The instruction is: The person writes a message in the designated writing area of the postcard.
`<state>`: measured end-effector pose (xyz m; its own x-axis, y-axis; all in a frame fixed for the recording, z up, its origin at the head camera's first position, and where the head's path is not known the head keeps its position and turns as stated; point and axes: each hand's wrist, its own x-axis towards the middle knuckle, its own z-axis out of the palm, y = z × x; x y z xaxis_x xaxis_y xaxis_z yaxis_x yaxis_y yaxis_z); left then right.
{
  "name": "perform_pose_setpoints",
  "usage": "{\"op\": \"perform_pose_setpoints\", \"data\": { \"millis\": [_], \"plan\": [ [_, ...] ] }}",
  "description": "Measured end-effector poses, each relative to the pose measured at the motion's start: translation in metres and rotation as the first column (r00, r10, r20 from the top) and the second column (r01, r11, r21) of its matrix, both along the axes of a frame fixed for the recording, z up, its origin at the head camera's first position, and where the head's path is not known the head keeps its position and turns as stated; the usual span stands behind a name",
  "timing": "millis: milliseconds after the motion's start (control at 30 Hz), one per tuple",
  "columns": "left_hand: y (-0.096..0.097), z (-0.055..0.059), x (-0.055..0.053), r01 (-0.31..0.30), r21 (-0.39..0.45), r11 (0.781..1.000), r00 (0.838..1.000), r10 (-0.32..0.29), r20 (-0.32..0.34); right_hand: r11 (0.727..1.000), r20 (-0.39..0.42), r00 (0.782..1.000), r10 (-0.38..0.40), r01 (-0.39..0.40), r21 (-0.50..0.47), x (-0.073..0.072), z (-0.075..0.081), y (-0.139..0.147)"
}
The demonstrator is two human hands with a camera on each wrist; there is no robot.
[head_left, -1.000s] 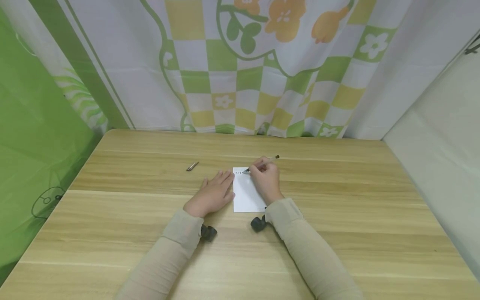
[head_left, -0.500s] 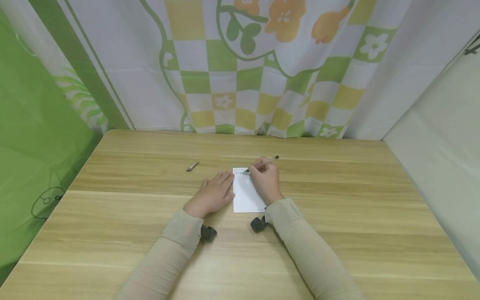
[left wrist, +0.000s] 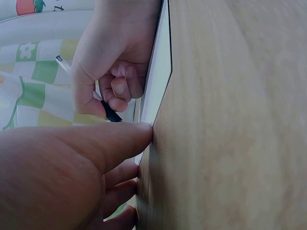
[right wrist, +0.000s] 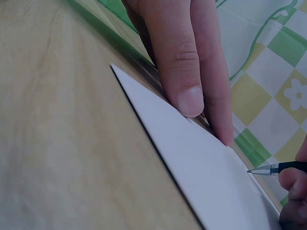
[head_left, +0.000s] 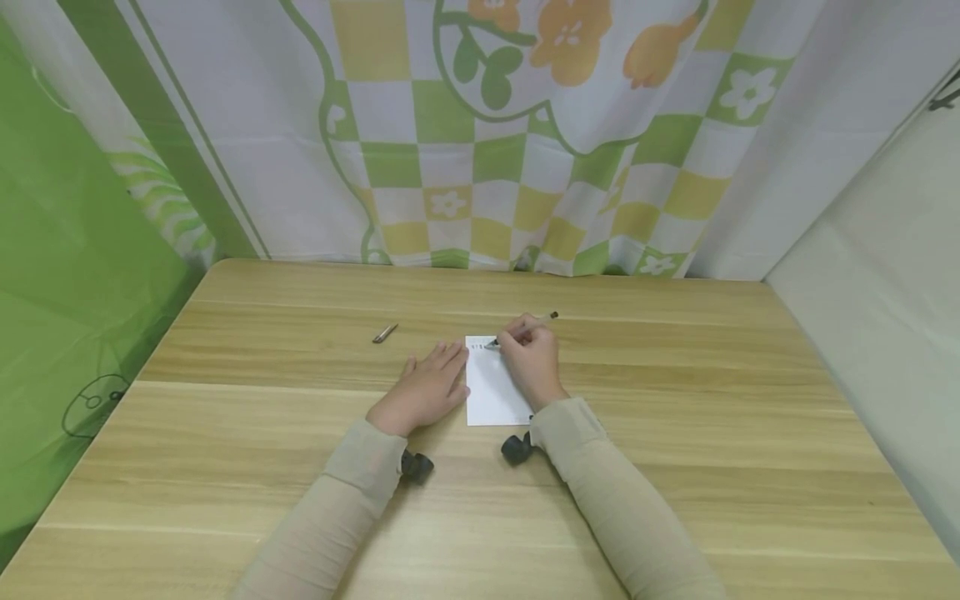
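Note:
A white sheet of paper (head_left: 491, 387) lies on the table, with a short row of small dark marks near its top edge. My right hand (head_left: 534, 357) pinches a pen (head_left: 542, 321) with a clear barrel and dark grip; in the right wrist view the tip of the pen (right wrist: 261, 170) meets the paper beside the marks. My left hand (head_left: 422, 390) lies with fingers extended along the left edge of the paper. In the right wrist view its thumb and a finger touch the paper's edge. What the marks say is too small to read.
A small pen cap (head_left: 385, 333) lies on the wooden table (head_left: 262, 450), left of the paper. Dark wrist cameras (head_left: 516, 450) sit under both cuffs. A patterned curtain (head_left: 495, 192) hangs behind the table's far edge, and a pale wall (head_left: 877, 225) stands at the right.
The paper has shifted very slightly toward the person. The right hand and pen make only tiny movements at the row of marks; the left hand stays in place.

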<state>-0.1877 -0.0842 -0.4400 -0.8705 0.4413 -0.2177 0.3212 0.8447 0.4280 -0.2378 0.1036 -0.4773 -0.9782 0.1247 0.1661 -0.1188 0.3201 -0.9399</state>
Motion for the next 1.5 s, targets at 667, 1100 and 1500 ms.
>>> {"op": "perform_pose_setpoints", "data": {
  "millis": [667,1100,1500],
  "plan": [
    [0.0001,-0.0024,-0.001,-0.015,-0.006,1.0,1.0,0.015,0.004,1.0,-0.006,1.0,0.013,-0.013,-0.014,0.0016,0.0031,0.0001],
    [0.0005,0.0008,-0.0002,-0.011,0.004,1.0,1.0,0.011,0.006,1.0,-0.029,1.0,0.008,-0.009,-0.019,0.0004,0.002,0.0004],
    [0.0009,0.0029,0.0009,-0.008,-0.003,1.0,1.0,0.008,0.003,1.0,-0.038,0.999,0.001,-0.002,-0.021,-0.0006,0.0,0.0001]
  ]
}}
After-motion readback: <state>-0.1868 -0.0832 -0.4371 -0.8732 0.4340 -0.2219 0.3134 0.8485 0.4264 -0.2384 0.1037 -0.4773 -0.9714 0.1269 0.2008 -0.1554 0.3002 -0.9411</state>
